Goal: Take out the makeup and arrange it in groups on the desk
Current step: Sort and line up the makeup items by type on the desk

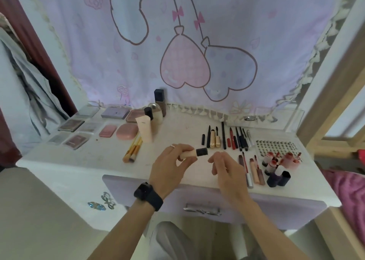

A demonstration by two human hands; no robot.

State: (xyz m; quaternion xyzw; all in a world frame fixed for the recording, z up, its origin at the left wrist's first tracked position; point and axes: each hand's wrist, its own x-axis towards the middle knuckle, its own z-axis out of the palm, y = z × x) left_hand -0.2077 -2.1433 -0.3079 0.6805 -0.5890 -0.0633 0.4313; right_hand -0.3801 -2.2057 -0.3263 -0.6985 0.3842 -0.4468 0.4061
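My left hand [171, 165] holds a small beige tube with a black cap [194, 152] above the white desk [94, 161], cap pointing right. My right hand [225, 167] hovers just right of the cap with fingers loosely curled and holds nothing. Makeup lies in groups: flat palettes [75, 129] at the left, pink compacts [126, 131], bottles and a tube [152, 117] at the back, gold-handled brushes [134, 147], a row of pencils and mascaras [227, 138], and lip glosses and lipsticks [272, 167] at the right.
A sheet of small stickers [276, 146] lies at the right rear. A lilac drawer front with a metal handle [201, 210] is below the desk edge. A printed curtain [177, 42] hangs behind. Hair clips [102, 202] lie on the surface lower left.
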